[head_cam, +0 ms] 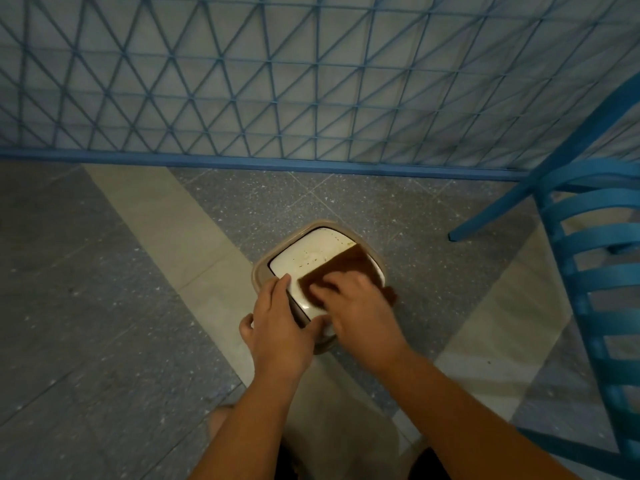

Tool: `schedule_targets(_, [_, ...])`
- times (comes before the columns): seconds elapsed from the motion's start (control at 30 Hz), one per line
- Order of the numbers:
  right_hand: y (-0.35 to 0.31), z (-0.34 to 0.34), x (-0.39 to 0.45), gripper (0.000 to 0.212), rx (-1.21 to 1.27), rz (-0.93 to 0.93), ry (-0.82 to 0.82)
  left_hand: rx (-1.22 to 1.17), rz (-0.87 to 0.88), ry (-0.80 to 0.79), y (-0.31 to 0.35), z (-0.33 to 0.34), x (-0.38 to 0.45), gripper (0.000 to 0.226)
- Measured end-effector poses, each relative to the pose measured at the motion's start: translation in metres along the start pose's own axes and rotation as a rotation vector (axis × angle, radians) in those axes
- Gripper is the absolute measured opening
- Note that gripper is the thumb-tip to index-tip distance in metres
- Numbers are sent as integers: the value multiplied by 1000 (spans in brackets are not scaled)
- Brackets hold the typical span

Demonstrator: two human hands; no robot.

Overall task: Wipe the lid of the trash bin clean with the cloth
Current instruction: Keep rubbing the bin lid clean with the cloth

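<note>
A small beige trash bin (263,265) stands on the floor below me, topped by a white lid (304,251) with small dirty specks on it. A dark brown cloth (346,266) lies spread over the lid's right half. My right hand (356,306) presses flat on the cloth's near part. My left hand (280,320) grips the bin's near left rim, thumb and fingers around the edge. The near part of the lid is hidden under both hands.
A blue slatted chair (588,271) stands close on the right, one leg (491,209) reaching the floor beside the bin. A blue lattice railing (277,98) with a blue base rail runs across the back. The floor (104,306) is grey speckled tile with pale bands.
</note>
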State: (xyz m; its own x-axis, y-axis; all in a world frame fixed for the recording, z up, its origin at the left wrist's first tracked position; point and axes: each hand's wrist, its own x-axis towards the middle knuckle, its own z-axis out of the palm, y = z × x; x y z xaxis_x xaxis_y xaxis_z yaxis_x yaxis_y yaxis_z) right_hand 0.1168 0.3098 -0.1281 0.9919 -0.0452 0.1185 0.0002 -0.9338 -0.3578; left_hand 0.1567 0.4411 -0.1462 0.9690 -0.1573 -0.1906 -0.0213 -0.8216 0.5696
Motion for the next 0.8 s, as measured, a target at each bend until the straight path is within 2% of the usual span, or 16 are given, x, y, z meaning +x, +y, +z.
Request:
schedule_targets(0.1, [-13, 4, 5, 51, 37, -83, -74, 9, 0, 17, 1, 1, 1, 79])
schedule_targets(0.2, [2, 2, 27, 47, -31, -70, -78, 9, 0, 7, 0, 1, 0, 84])
schedule_targets(0.3, [32, -6, 41, 39, -53, 136, -35, -15, -6, -18, -1, 1, 0, 90])
schedule_targets(0.4, [36, -9, 29, 42, -59, 285, 24, 0, -4, -2, -1, 1, 1, 90])
schedule_targets(0.53, [6, 2, 1, 44, -63, 99, 41, 7, -8, 9, -2, 2, 2, 88])
schedule_targets(0.67, [-6, 10, 7, 46, -45, -25, -46, 29, -7, 21, 0, 2, 1, 82])
schedule_targets(0.73, [3, 9, 26, 48, -67, -18, -80, 26, -2, 16, 0, 1, 0, 84])
schedule_targets(0.8, [19, 4, 39, 41, -106, 86, -75, 16, 7, 0, -1, 0, 0, 87])
